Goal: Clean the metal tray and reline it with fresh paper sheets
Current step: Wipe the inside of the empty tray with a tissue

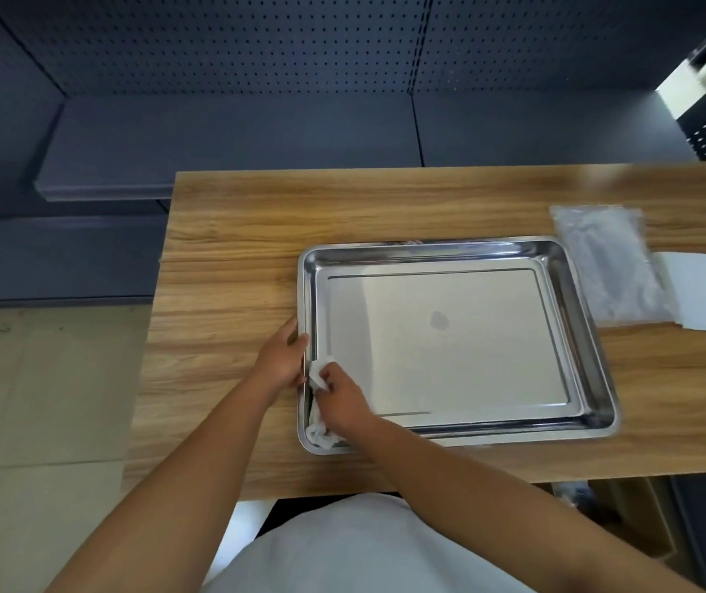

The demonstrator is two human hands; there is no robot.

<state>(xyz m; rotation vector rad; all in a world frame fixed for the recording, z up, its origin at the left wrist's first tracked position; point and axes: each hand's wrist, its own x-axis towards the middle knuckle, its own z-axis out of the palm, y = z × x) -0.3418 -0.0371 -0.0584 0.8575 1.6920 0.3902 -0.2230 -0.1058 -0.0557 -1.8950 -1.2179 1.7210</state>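
Steel tray (578,288) on wooden table (223,258): we are gripping its left rim with our left hand (283,357); our right hand (342,400) is clutching a white cloth (317,374) against the near-left corner.

Setting: wood-grain desk against dark pegboard shelving, tiled floor.

Desk (385,207) has a light brown laminate top with horizontal grain; its left edge overhangs the floor. Behind it, dark blue-grey pegboard panels (235,40) form the back wall, meeting a side panel at the left corner. A matching dark shelf (231,139) runs below the pegboard. Floor (43,400) is pale beige tile with visible grout lines. Bright opening at upper right (702,66), blurred. Light is even and diffuse.
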